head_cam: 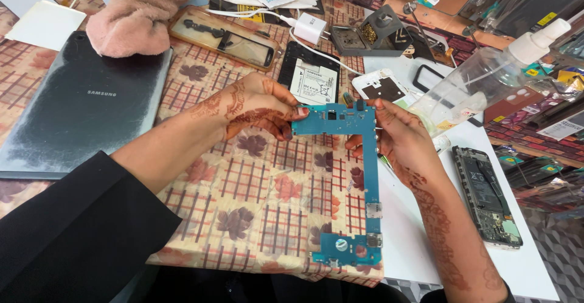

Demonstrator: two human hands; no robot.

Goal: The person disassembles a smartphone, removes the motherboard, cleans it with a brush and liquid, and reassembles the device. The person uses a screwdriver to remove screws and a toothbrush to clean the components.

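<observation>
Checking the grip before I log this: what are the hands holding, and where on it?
Both hold one blue C-shaped circuit board by its top bar: left hand pinches the left end, right hand the right corner.

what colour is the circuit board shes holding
Blue, an L-shaped circuit board held by both hands; seen in the head view.

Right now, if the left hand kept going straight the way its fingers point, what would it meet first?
The left hand points right along the blue circuit board it pinches; next in line is probably the right hand at the board's far corner, though depth is unclear.
</observation>
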